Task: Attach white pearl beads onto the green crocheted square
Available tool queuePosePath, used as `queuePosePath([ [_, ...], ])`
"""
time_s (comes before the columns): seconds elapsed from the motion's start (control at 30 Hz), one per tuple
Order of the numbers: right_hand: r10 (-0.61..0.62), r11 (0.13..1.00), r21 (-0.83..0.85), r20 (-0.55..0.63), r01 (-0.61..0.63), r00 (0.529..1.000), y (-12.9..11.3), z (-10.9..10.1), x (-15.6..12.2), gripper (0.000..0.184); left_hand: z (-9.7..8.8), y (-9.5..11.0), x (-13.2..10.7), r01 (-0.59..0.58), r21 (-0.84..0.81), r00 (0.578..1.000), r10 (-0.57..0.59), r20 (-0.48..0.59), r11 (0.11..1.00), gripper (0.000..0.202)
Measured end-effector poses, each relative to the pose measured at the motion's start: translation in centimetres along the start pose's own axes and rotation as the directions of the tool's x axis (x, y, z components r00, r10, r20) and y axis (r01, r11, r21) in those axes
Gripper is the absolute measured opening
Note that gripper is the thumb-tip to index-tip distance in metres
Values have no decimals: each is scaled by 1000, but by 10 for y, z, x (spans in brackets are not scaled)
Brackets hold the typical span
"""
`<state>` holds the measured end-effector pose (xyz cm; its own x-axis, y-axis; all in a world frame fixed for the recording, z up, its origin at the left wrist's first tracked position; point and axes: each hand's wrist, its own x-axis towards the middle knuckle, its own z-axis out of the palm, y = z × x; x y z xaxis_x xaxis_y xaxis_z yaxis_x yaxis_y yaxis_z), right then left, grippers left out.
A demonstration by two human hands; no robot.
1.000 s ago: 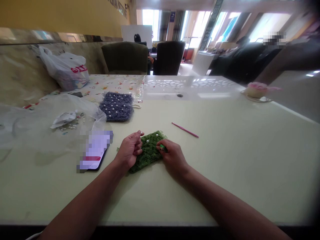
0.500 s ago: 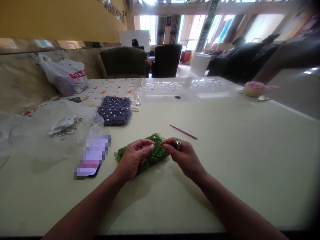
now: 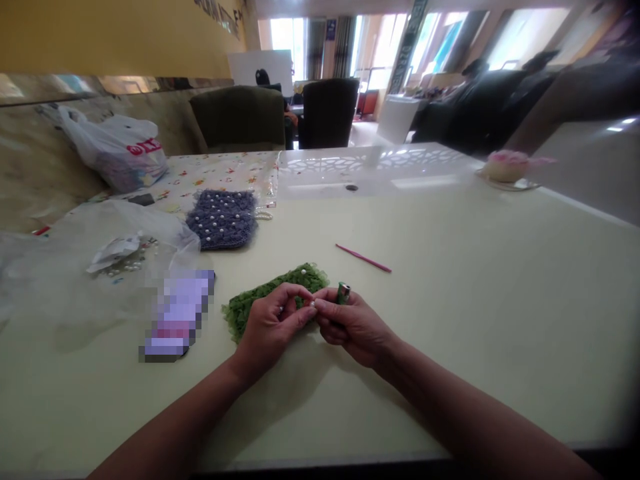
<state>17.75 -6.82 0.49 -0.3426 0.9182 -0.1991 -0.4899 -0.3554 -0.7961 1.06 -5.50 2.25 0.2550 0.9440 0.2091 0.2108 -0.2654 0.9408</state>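
On our counter (image 3: 450, 300), the green lacework (image 3: 270, 281) lies lengthwise from near left to far right, partly hidden by our left hand (image 3: 273, 323), thumb and forefinger pinching a white bead (image 3: 313, 304); our right hand (image 3: 357, 327), fingers curled around a green lighter (image 3: 343, 293), meets it.

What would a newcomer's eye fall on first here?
Probably the green ruffled piece at the middle of the pale tabletop, where the left hand and right hand meet at a tiny white bead, with what looks like a green lighter in the right. Next might come the bead-dotted purple ruffled piece, farther back and leftward, then the pink crochet hook lying beyond the right hand.
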Motion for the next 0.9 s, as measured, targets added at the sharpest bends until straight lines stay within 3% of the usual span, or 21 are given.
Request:
queuePosePath([
  [0.27,23,999,35,-17,-22,1000,2,2,0,27,1,1,-1,67,-150,997,-71,-18,986,11],
  [0.37,16,999,29,-23,-15,1000,2,4,-2,27,3,0,0,205,-311,979,-197,56,928,12],
  [0.4,2,1000,17,-32,-1,999,2,5,-3,27,4,-1,0,300,-424,954,-279,112,854,14],
  [0.47,-50,998,-34,-62,48,997,1,7,-5,25,6,-2,2,481,-658,867,-426,259,579,15],
  [0.53,-131,984,-131,-105,117,986,0,8,-6,24,7,-1,4,550,-798,780,-493,386,246,11],
  [0.57,-188,965,-207,-118,161,975,-1,9,-7,23,7,-1,5,550,-826,748,-511,423,121,10],
  [0.63,-332,873,-410,-101,265,938,-2,11,-8,19,9,1,6,534,-845,694,-563,449,-16,14],
  [0.73,-539,605,-690,14,398,842,-2,13,-11,9,12,4,6,506,-861,640,-652,408,-42,20],
  [0.83,-645,377,-808,122,453,754,3,14,-12,9,15,5,6,498,-866,635,-664,395,-39,22],
  [0.9,-649,247,-846,218,472,729,9,14,-12,14,16,4,5,514,-857,646,-640,416,-38,25],
])
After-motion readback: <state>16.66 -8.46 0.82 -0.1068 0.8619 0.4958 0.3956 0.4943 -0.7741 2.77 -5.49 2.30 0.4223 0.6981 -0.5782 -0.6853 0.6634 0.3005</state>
